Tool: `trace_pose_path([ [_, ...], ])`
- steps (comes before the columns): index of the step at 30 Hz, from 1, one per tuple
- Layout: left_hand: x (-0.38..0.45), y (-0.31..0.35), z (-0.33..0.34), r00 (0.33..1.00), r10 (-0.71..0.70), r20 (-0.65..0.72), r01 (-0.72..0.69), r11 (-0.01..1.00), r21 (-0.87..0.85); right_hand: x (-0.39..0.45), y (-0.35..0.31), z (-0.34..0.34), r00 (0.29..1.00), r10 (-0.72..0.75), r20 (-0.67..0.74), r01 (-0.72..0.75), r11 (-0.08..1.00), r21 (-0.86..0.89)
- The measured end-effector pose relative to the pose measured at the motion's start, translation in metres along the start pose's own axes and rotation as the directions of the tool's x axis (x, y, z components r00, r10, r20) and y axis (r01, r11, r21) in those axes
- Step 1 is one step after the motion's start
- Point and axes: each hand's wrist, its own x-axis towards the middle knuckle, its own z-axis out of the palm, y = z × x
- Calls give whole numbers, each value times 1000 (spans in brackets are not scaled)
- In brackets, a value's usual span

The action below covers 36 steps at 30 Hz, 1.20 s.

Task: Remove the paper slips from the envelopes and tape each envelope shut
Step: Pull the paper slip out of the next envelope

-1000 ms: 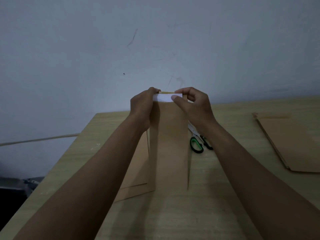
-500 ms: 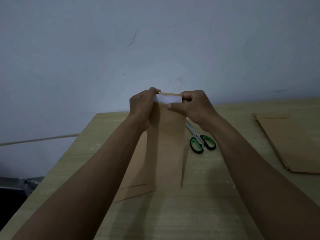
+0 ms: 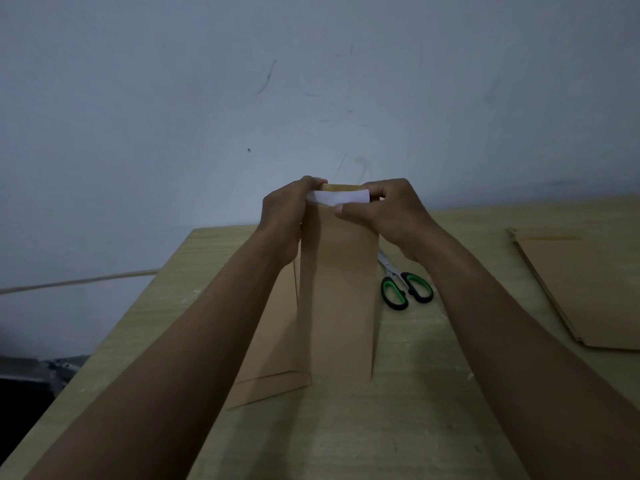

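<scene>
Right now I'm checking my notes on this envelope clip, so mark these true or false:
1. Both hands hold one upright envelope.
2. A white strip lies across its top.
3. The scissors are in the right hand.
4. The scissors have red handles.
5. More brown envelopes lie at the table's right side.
1. True: the left hand and right hand hold the upright envelope.
2. True: the white strip crosses its top.
3. False: the scissors lie on the table.
4. False: the handles are green and black.
5. True: the envelope stack lies there.
</scene>
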Motion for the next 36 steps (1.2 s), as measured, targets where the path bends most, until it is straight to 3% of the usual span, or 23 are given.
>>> trace_pose_path([
  [5,0,4,2,999,44,15,-44,999,16,3,-5,-5,999,-40,6,40,989,-142],
  [9,-1,6,2,998,46,34,-46,999,0,1,-7,-8,999,-49,23,52,991,-123],
  [19,-3,6,1,997,57,51,-58,998,15,8,-11,-12,987,38,154,29,910,-413],
  [25,-4,5,5,995,66,80,-69,997,37,10,-18,-7,988,-83,127,131,889,-440],
  [30,-6,9,5,992,58,115,-63,997,40,10,-25,-13,966,60,250,70,874,-482],
  [36,-7,9,5,988,47,150,-52,998,28,7,-25,-14,963,68,259,81,849,-522],
])
